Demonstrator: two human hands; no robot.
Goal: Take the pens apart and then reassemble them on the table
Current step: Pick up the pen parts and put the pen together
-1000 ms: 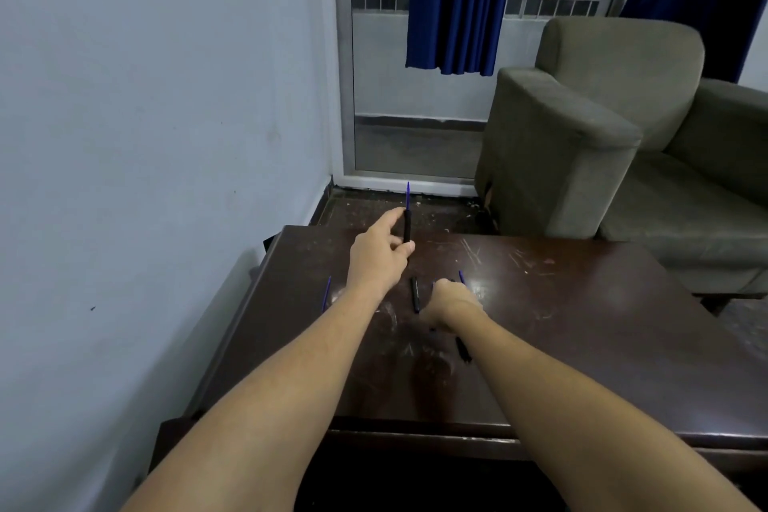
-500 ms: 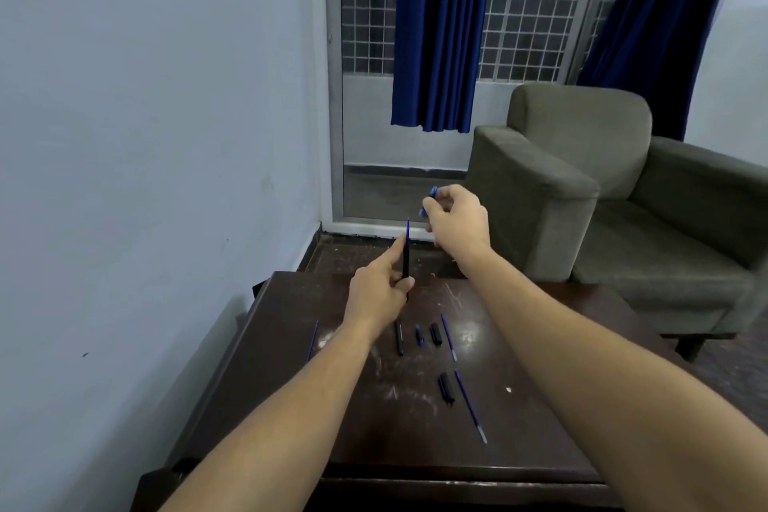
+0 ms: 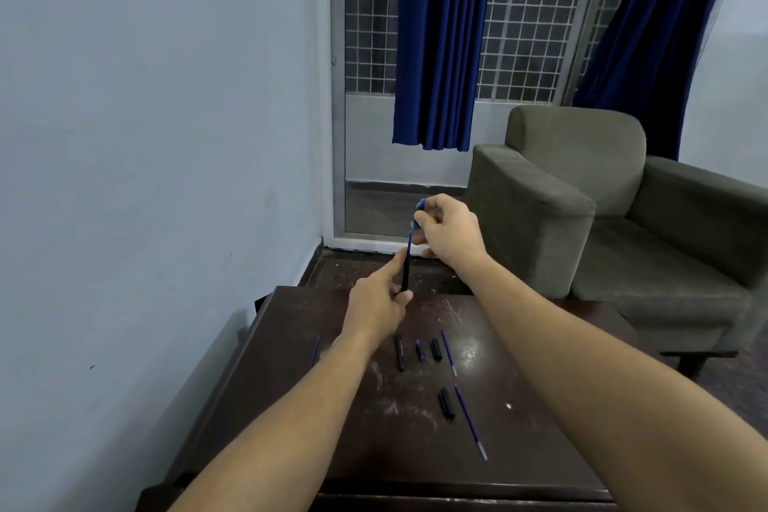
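- On my feed the left hand (image 3: 380, 303) is raised over the far edge of the table (image 3: 552, 349). Its thumb and fingers are curled round a black pen barrel (image 3: 405, 274), which stands nearly upright.
- A thin blue held refill (image 3: 409, 243) sticks out of the top of that barrel.
- The right hand (image 3: 451, 235) sits just above and to the right of the left one. Its fingers are curled and pinch a small blue part (image 3: 419, 209).
- That blue part is right at the upper end of the held refill. I cannot tell whether the two are touching.
- Loose pen pieces lie on the dark table top below the hands, all roughly parallel and pointing away from me.
- The farther row reads from left to right: a long black tube (image 3: 400, 352), a short blue piece (image 3: 419, 350), a short black piece (image 3: 435, 348) and a far refill (image 3: 449, 353). They lie near one another with small gaps between.
- Closer to me lies a second black piece (image 3: 446, 403), with a near refill (image 3: 470, 422) just beside it on its right.
- A lone refill (image 3: 315, 350) lies towards the table's left edge, well apart from the rest, on the outer side of my left forearm.
- The table top is scuffed, with pale scratches.
- Beyond the table I see a grey-green armchair (image 3: 582, 200) on the right, blue curtains (image 3: 432, 37) over a gridded window, and a pale wall (image 3: 145, 137) on the left.
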